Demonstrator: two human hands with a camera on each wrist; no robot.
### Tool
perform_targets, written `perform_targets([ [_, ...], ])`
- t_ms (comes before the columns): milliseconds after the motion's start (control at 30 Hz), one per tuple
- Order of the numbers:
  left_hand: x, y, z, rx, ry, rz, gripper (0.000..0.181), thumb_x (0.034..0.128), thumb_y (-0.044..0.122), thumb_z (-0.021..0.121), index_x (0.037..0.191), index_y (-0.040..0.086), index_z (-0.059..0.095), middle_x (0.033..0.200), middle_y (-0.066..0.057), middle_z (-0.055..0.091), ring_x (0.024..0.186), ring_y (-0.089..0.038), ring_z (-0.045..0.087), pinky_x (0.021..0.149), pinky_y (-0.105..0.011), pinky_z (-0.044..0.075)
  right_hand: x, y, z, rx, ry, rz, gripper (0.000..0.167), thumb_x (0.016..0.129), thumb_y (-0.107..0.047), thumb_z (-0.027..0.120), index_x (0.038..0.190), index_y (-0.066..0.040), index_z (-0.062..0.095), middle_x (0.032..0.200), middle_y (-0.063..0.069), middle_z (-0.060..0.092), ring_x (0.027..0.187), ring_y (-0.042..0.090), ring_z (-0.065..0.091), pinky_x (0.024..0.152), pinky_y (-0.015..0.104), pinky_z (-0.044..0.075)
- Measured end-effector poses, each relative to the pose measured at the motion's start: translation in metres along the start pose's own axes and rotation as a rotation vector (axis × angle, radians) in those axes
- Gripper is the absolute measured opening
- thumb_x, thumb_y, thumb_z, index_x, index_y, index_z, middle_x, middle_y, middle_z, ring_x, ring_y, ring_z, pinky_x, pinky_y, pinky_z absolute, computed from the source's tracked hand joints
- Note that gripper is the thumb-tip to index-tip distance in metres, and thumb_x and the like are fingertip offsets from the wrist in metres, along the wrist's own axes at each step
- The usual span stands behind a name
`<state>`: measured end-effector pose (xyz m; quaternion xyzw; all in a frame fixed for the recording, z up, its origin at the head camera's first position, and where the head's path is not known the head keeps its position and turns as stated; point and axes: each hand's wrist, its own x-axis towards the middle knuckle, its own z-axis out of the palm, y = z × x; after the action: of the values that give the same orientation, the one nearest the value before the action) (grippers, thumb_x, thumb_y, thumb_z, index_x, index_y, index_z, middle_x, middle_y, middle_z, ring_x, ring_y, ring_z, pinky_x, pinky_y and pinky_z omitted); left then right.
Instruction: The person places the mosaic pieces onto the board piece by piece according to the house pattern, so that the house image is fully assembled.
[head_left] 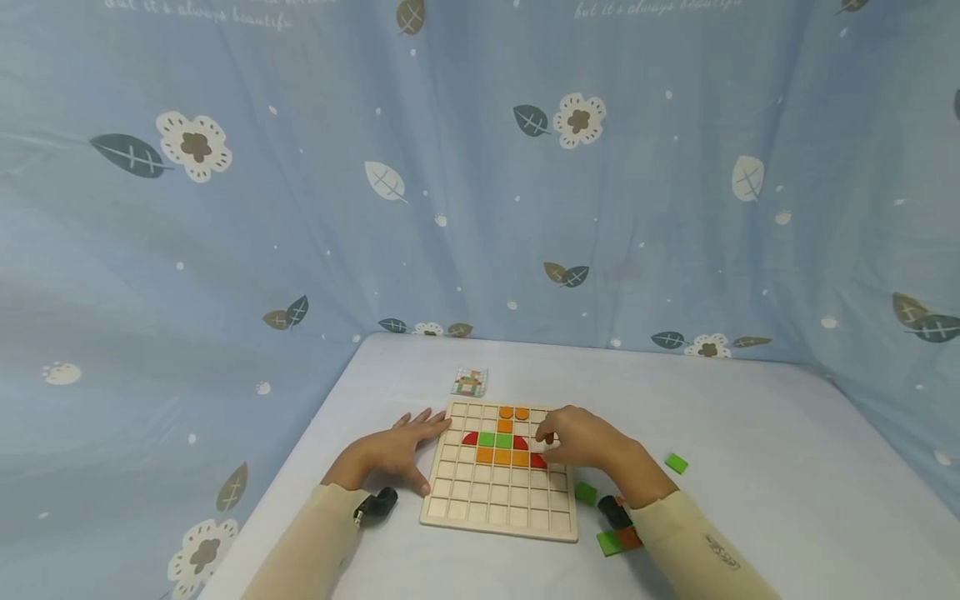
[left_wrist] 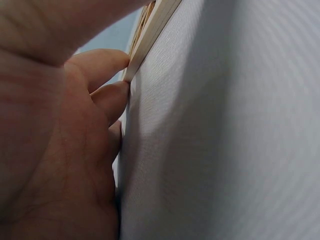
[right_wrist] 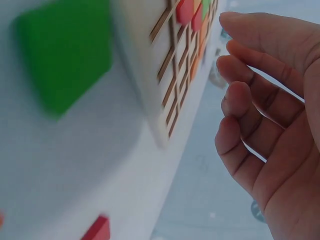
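A square wooden grid board (head_left: 497, 493) lies on the white table. Set in its cells are two orange round pieces (head_left: 507, 412), an orange square (head_left: 505, 426), two green squares (head_left: 487, 440) flanked by red curved pieces (head_left: 470, 438), and an orange row (head_left: 502, 457) ending in another red piece (head_left: 537, 460). My left hand (head_left: 393, 450) has its fingers spread, with fingertips touching the board's left edge. Over the board's right side hovers my right hand (head_left: 583, 437), close to that last red piece. Its fingers bend loosely with nothing between them in the right wrist view.
A small pattern card (head_left: 470, 382) lies behind the board. Right of the board are a green piece (head_left: 586, 493), another green piece (head_left: 677, 463) farther out, and green (head_left: 610, 544) and red-orange (head_left: 628, 538) pieces by the right forearm. A blue patterned curtain (head_left: 480, 208) hangs behind.
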<state>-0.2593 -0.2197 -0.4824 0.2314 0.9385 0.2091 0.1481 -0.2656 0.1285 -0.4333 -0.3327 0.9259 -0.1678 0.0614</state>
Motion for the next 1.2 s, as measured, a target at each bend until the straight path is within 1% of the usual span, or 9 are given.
perform_targets([
  [200, -0.001, 0.0, -0.001, 0.009, -0.005, 0.014, 0.124, 0.0514, 0.044, 0.092, 0.155, 0.019, 0.029, 0.162, 0.002, 0.014, 0.148, -0.027, 0.001, 0.117, -0.05, 0.0, -0.016, 0.012, -0.006, -0.017, -0.004, 0.08, 0.016, 0.081, -0.015, 0.077, 0.096, -0.014, 0.076, 0.085, -0.01, 0.063, 0.077, 0.011, 0.053, 0.071, 0.031, 0.051],
  [433, -0.002, -0.002, -0.003, 0.0, -0.007, 0.007, 0.124, 0.0513, 0.044, 0.092, 0.155, 0.021, 0.028, 0.162, 0.003, 0.014, 0.148, -0.026, 0.0, 0.117, -0.05, 0.0, -0.031, 0.028, -0.01, -0.047, -0.014, 0.166, 0.016, 0.079, -0.017, 0.079, 0.095, -0.016, 0.075, 0.086, -0.01, 0.063, 0.08, 0.011, 0.054, 0.075, 0.032, 0.052],
  [600, -0.003, 0.0, -0.003, -0.012, -0.006, 0.009, 0.123, 0.0513, 0.042, 0.092, 0.155, 0.02, 0.029, 0.162, 0.002, 0.014, 0.148, -0.026, 0.0, 0.117, -0.05, 0.0, -0.046, 0.039, -0.015, -0.061, 0.002, 0.167, 0.015, 0.079, -0.015, 0.079, 0.094, -0.014, 0.075, 0.086, -0.008, 0.064, 0.079, 0.012, 0.055, 0.074, 0.033, 0.052],
  [700, -0.001, -0.001, -0.001, -0.023, -0.004, 0.016, 0.123, 0.0508, 0.043, 0.092, 0.155, 0.02, 0.03, 0.162, 0.002, 0.014, 0.148, -0.025, 0.0, 0.117, -0.05, -0.001, -0.056, 0.044, -0.018, -0.06, 0.001, 0.183, 0.014, 0.079, -0.014, 0.078, 0.093, -0.013, 0.075, 0.086, -0.007, 0.065, 0.079, 0.012, 0.054, 0.077, 0.035, 0.052],
  [833, 0.0, -0.003, 0.001, -0.014, -0.004, 0.027, 0.124, 0.051, 0.045, 0.092, 0.155, 0.02, 0.029, 0.162, 0.002, 0.014, 0.148, -0.026, 0.0, 0.117, -0.051, 0.0, -0.068, 0.052, -0.022, -0.062, -0.011, 0.194, 0.011, 0.079, -0.013, 0.079, 0.088, -0.015, 0.074, 0.085, -0.008, 0.063, 0.079, 0.014, 0.052, 0.076, 0.036, 0.051],
  [900, 0.0, -0.003, 0.001, -0.004, -0.005, 0.03, 0.124, 0.0513, 0.046, 0.092, 0.155, 0.019, 0.029, 0.162, 0.002, 0.014, 0.148, -0.026, 0.0, 0.117, -0.051, 0.0, -0.073, 0.056, -0.023, -0.059, -0.016, 0.202, 0.011, 0.079, -0.012, 0.079, 0.087, -0.016, 0.074, 0.083, -0.008, 0.062, 0.077, 0.015, 0.051, 0.073, 0.035, 0.05],
  [1000, 0.0, -0.002, 0.0, -0.001, -0.008, 0.028, 0.124, 0.0514, 0.044, 0.092, 0.155, 0.019, 0.029, 0.162, 0.001, 0.014, 0.148, -0.026, 0.0, 0.117, -0.051, 0.0, -0.081, 0.061, -0.023, -0.061, -0.021, 0.234, 0.014, 0.079, -0.014, 0.079, 0.092, -0.017, 0.075, 0.083, -0.009, 0.061, 0.077, 0.014, 0.052, 0.072, 0.034, 0.05],
  [1067, -0.001, -0.001, -0.001, -0.011, -0.006, 0.027, 0.123, 0.0514, 0.043, 0.092, 0.155, 0.02, 0.029, 0.162, 0.001, 0.014, 0.148, -0.027, 0.0, 0.117, -0.051, 0.0, -0.086, 0.065, -0.023, -0.058, -0.023, 0.247, 0.017, 0.079, -0.015, 0.079, 0.095, -0.016, 0.075, 0.083, -0.008, 0.061, 0.077, 0.015, 0.052, 0.071, 0.035, 0.051],
  [1200, -0.001, -0.001, -0.001, -0.012, -0.003, 0.028, 0.123, 0.0516, 0.043, 0.092, 0.155, 0.019, 0.03, 0.162, 0.001, 0.015, 0.148, -0.027, 0.001, 0.117, -0.05, 0.0, -0.098, 0.073, -0.025, -0.042, -0.033, 0.275, 0.02, 0.079, -0.016, 0.079, 0.098, -0.015, 0.074, 0.084, -0.008, 0.062, 0.079, 0.015, 0.053, 0.074, 0.037, 0.053],
])
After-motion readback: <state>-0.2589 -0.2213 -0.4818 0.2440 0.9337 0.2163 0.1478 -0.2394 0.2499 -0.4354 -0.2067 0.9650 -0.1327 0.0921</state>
